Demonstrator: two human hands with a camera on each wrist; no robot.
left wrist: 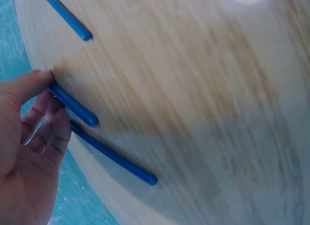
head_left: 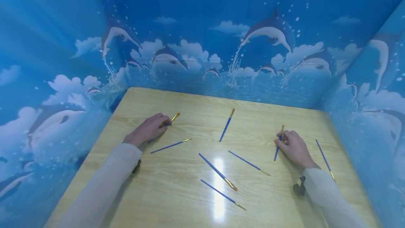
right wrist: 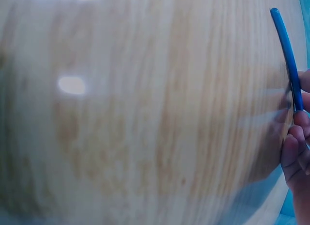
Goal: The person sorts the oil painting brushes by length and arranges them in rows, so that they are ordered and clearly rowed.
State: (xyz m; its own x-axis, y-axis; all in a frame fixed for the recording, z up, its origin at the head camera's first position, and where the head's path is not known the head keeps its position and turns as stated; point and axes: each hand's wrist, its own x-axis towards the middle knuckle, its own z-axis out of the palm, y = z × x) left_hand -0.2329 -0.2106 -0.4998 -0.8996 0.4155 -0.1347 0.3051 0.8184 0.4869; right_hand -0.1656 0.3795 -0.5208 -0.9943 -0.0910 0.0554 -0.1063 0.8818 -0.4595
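Note:
In the head view my left hand (head_left: 153, 126) is at the table's left side, thumb and fingers pinching a blue-handled paintbrush whose tan bristles (head_left: 177, 114) point away from me. The left wrist view shows that paintbrush's handle (left wrist: 75, 106) at the thumb tip, with another blue handle (left wrist: 116, 156) beside the fingers. Over on the right, my right hand (head_left: 294, 147) pinches a second blue paintbrush (head_left: 276, 154) around its middle, bristles facing the far edge. Its handle (right wrist: 286, 53) shows along the right wrist view's edge; the bristles are hidden there.
On the wooden table (head_left: 177, 192) lie several more paintbrushes: one upright in view (head_left: 225, 129), a thicker one (head_left: 216, 170), a thin one near the front (head_left: 221, 193), and one by the right edge (head_left: 324, 157). Dolphin-print curtains (head_left: 196, 20) wall the back and sides.

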